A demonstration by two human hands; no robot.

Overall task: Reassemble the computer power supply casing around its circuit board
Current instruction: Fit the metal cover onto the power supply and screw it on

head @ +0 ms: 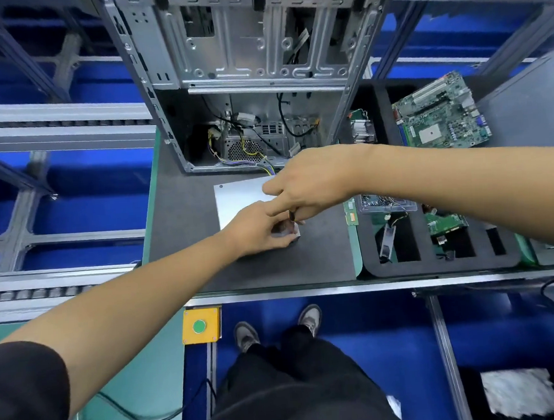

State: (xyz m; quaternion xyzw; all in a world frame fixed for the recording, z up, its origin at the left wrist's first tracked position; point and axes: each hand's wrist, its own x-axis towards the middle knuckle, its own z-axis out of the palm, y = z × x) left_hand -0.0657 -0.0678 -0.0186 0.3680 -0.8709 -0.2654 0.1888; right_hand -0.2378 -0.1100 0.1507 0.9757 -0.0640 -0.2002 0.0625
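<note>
Chassis (247,80) standing far on tabletop (185,236), bare stamped steel, ribbed. PSU casing (239,202) lying flat, near of chassis, smooth grey sheet metal. Left hand (257,231) gripping casing's near corner. Right hand (303,188) pinching small dark tool, screwdriver probably. Advice: keeping driver upright, bracing casing, seating panel flush before tightening.

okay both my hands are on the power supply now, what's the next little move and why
Probably steady the power supply casing with your left hand and seat whatever your right hand holds at its near right corner. Both hands already meet there; the item itself is hidden.
</note>
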